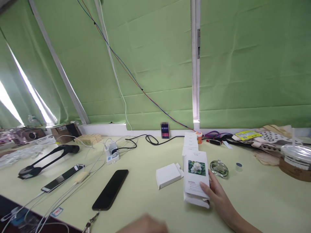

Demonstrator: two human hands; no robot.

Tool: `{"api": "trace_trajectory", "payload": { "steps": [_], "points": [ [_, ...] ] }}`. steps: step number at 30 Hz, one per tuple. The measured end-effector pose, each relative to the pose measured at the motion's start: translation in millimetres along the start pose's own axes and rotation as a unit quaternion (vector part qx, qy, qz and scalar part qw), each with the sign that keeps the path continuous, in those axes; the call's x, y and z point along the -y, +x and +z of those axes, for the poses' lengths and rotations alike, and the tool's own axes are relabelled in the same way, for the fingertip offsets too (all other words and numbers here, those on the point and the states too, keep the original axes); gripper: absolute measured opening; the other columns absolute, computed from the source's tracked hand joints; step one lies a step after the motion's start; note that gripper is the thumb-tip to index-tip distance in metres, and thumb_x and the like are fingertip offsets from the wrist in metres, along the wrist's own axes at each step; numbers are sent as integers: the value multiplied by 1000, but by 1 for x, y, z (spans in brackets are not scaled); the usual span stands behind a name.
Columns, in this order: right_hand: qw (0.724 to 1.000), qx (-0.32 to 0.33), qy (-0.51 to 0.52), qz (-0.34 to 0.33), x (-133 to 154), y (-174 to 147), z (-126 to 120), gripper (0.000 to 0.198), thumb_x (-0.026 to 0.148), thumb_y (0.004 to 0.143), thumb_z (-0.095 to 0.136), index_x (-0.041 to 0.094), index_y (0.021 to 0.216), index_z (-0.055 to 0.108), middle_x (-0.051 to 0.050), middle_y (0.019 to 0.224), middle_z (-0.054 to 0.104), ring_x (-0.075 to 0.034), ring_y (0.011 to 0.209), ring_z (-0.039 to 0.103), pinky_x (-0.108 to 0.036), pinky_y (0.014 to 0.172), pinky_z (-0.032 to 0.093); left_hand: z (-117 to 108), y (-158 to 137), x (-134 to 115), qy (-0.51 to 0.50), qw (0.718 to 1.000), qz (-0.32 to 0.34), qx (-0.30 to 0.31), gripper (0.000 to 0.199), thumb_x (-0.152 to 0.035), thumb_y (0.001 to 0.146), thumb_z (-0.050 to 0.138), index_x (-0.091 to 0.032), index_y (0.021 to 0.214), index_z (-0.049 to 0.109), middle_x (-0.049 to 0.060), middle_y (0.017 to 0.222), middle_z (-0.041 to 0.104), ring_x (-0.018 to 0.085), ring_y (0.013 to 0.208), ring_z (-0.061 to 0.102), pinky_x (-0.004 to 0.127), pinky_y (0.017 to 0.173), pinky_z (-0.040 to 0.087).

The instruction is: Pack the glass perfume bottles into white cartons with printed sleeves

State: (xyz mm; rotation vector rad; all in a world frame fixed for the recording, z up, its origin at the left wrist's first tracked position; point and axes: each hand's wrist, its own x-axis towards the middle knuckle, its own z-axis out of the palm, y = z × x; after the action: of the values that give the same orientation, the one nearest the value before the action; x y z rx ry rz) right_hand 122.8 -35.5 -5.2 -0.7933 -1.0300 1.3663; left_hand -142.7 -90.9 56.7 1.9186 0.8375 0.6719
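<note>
My right hand (216, 191) grips the right edge of a white carton (196, 184) printed with a white flower picture, its thumb on the front. The carton's lower end has a flap standing open. Behind it, several similar white boxes (191, 140) stand in a row. Just left of the carton lies another small white box (168, 174) with an open end. To the right are a clear glass perfume bottle (219, 169) and a small round silver cap (239, 166). My left hand (145, 224) is a blur at the bottom edge, its fingers not readable.
Phones (110, 190) and white cables lie on the left, near a power strip (112, 154) and a black looped device (48, 160). At the right stands a lidded plastic cup (296, 158) beside folded fabric (277, 139). A small orange jar (198, 137) stands at the back.
</note>
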Motion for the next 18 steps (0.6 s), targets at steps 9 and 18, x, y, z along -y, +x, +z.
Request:
{"api": "trace_trajectory", "payload": {
  "steps": [9, 18],
  "points": [
    [995, -75, -11, -60, -2, 16, -18, 84, 47, 74, 71, 25, 143, 29, -9, 122, 66, -28, 106, 63, -39, 85, 54, 36, 137, 22, 256, 942, 194, -100, 89, -38, 74, 69, -25, 147, 19, 15, 153, 23, 37, 136, 32, 50, 100, 44],
    [997, -56, -47, -19, -9, 10, -16, 89, 47, 79, 66, 30, 150, 14, -12, 146, 44, -14, 56, 62, -24, 35, 45, 42, 126, 57, 182, 955, 180, -148, 81, -4, 76, 51, -26, 148, 21, 7, 153, 29, 25, 141, 27, 45, 115, 29]
  ]
}}
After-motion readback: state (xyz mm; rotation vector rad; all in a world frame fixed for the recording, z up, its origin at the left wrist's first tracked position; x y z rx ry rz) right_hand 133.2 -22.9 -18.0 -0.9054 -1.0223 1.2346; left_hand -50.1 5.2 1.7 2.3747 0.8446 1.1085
